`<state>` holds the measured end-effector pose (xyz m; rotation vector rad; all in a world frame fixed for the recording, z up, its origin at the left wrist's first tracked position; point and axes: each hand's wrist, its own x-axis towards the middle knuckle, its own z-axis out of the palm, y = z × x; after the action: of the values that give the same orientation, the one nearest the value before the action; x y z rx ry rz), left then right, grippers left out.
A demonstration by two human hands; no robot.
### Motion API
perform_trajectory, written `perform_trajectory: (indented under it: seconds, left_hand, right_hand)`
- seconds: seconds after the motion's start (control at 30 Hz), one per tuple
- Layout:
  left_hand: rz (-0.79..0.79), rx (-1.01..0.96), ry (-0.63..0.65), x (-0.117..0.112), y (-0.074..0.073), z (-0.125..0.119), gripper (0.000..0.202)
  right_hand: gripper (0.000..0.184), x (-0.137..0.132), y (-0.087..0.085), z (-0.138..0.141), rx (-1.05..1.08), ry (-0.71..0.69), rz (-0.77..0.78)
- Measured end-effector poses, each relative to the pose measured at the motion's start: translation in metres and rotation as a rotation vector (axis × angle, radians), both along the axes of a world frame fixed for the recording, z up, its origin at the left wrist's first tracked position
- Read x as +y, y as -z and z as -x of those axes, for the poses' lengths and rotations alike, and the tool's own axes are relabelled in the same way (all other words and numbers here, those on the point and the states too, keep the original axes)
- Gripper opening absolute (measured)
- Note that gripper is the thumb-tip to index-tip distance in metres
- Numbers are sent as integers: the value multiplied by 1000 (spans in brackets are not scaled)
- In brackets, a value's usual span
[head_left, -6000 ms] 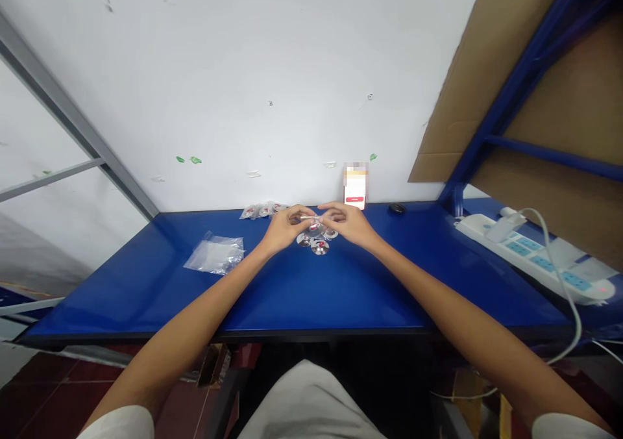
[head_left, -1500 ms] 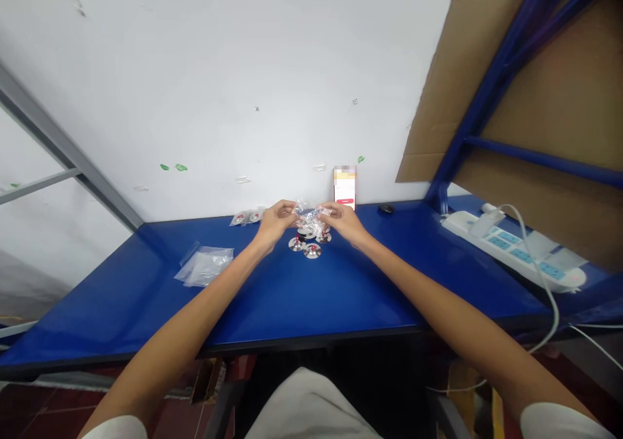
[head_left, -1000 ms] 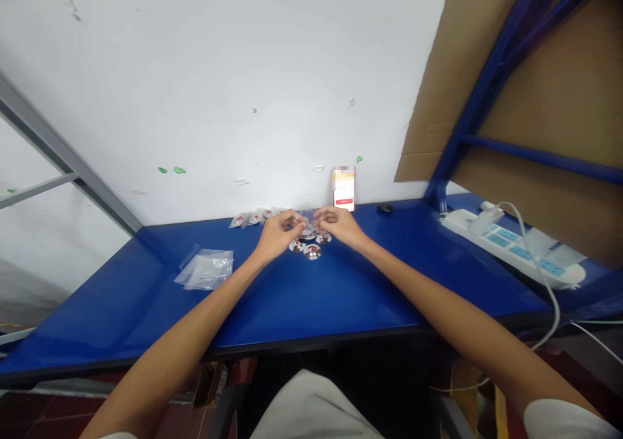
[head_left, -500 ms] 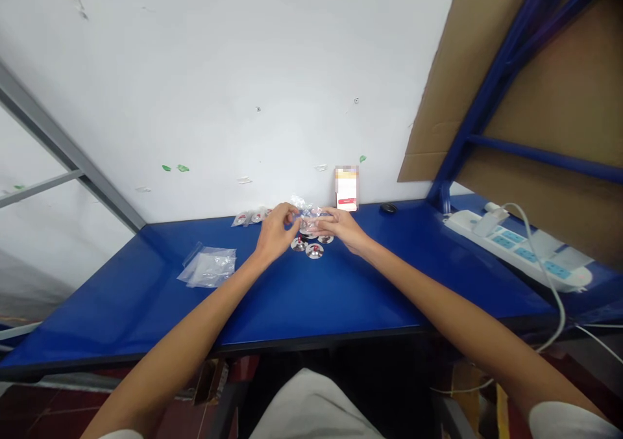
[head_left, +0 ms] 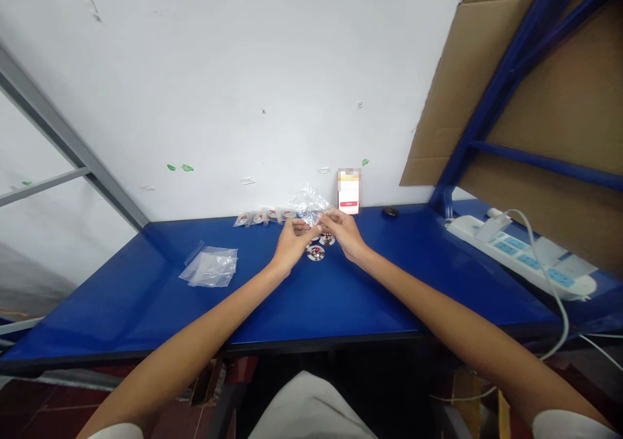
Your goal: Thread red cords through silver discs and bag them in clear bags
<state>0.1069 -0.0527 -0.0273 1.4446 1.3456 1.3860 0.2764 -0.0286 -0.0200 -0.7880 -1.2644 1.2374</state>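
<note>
My left hand (head_left: 291, 244) and my right hand (head_left: 343, 232) meet over the far middle of the blue table (head_left: 341, 296). Both pinch a small clear plastic bag (head_left: 307, 204) that stands up between the fingertips. Just below the hands lie small round silver discs with red marks (head_left: 316, 252). A row of bagged discs (head_left: 263, 217) lies by the wall to the left of my hands.
A pile of empty clear bags (head_left: 210, 267) lies at the left of the table. A phone (head_left: 348, 191) leans on the white wall, with a small black object (head_left: 390, 212) beside it. A white power strip (head_left: 525, 257) with a cable sits at the right under a blue shelf frame.
The clear bag has been lifted and now stands upright above my fingertips. My left hand shifted slightly right and nearer, partly covering the discs on the table.
</note>
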Motion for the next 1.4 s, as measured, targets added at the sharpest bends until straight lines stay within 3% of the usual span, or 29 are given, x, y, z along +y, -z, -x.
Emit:
perform_trajectory:
  seconds: [0.1,0.23,0.33,0.43,0.53,0.67,0.9,1.1,1.4]
  left_hand:
    - [49,-147,171,-2,1,-6,45]
    - [-48,-159,160,2,1,0,28]
    - [-143,-4,104,7,0,9,21]
    - [-209,232,57,8,-5,16,16]
    - [-228,345,32,5,-12,16,15]
    - [-309,364,23,-2,-17,10,13]
    - [-224,224,22,-4,-2,2,12]
    - [-228,-33,186,-4,1,1,29]
    - [-247,206,-3,-5,-7,8,14]
  right_hand:
    - [40,2,5,1,-144,17,-88]
    - [34,5,12,0,-359,128,-253]
    - [47,5,12,-2,-501,324,-401]
    - [67,1,6,-8,-653,500,-656]
    - [49,-3,-5,-14,-829,585,-895]
    - [9,-6,-11,-16,-1051,540,-1047]
    - [18,-7,-1,-8,-1096,387,-1121]
    - [13,-16,-7,-8,-999,327,-1075]
    - [17,-23,-8,-4,-1015,258,-1123]
